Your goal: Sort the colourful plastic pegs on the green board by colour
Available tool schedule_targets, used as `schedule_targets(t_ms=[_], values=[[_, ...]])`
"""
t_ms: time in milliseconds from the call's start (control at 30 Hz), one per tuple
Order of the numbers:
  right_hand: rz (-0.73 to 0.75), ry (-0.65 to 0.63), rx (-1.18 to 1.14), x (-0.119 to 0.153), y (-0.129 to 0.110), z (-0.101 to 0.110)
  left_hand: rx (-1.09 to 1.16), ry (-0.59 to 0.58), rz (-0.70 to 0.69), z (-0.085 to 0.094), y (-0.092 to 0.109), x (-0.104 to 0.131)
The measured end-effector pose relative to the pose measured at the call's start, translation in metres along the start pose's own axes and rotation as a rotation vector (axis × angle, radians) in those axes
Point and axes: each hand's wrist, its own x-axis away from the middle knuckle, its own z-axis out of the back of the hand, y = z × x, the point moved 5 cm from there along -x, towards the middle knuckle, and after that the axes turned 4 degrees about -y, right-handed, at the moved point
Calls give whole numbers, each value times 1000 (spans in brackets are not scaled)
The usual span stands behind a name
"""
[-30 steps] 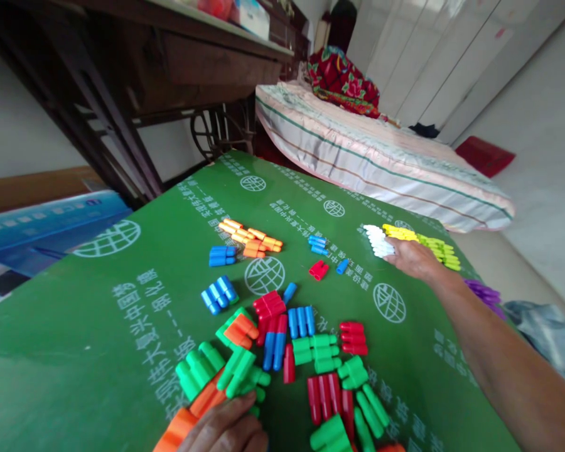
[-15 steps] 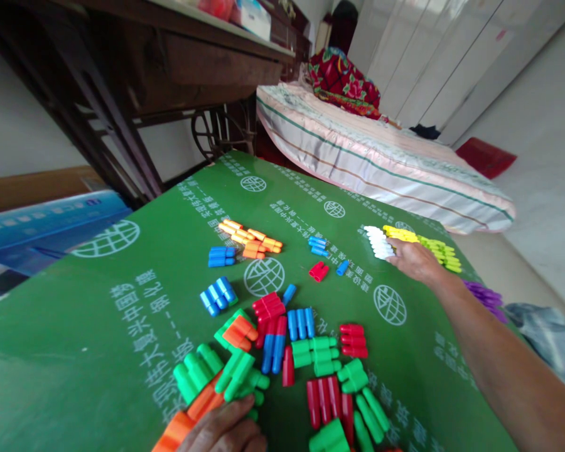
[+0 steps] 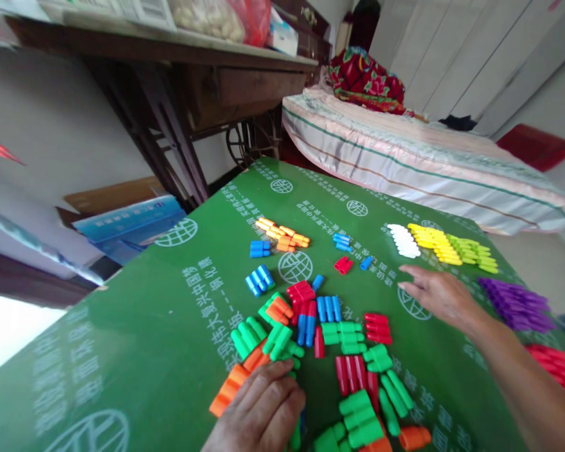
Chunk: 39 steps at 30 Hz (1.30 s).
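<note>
At bottom centre of the frame, the left hand (image 3: 263, 405) lies over green blocks (image 3: 277, 340) and an orange block (image 3: 230, 390) on the worktop (image 3: 160, 333); whether its grip holds one I cannot tell. Right of centre, the right hand (image 3: 437, 294) has its grip loosely parted, near the white blocks (image 3: 403, 241), with purple blocks (image 3: 518, 306) farther right. Red blocks (image 3: 377, 328) crowd the space between the hands, a bed (image 3: 405, 154) spans the upper right, a dark desk (image 3: 258, 85) the upper left.

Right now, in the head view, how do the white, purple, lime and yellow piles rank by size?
1. Purple pile
2. Yellow pile and lime pile: too alike to rank
3. White pile
</note>
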Motion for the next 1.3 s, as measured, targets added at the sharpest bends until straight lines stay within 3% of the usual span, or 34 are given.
schedule_targets(t_ms=[67,200,433,733,933,1300], values=[[79,-28,-102,26,-22,-10,8,49,-5,-2,1,2],[203,-2,-251,74,-60,-22,70,-70,16,-5,5,1],[252,131,-322,126,-87,-18,97,-169,50,4,11,-7],[141,149,-391,159,-90,-34,-32,-171,31,8,8,-7],[119,132,-379,170,-108,-51,-61,-161,13,14,9,-7],[124,122,-376,176,-137,-20,-218,-33,-115,28,17,-8]])
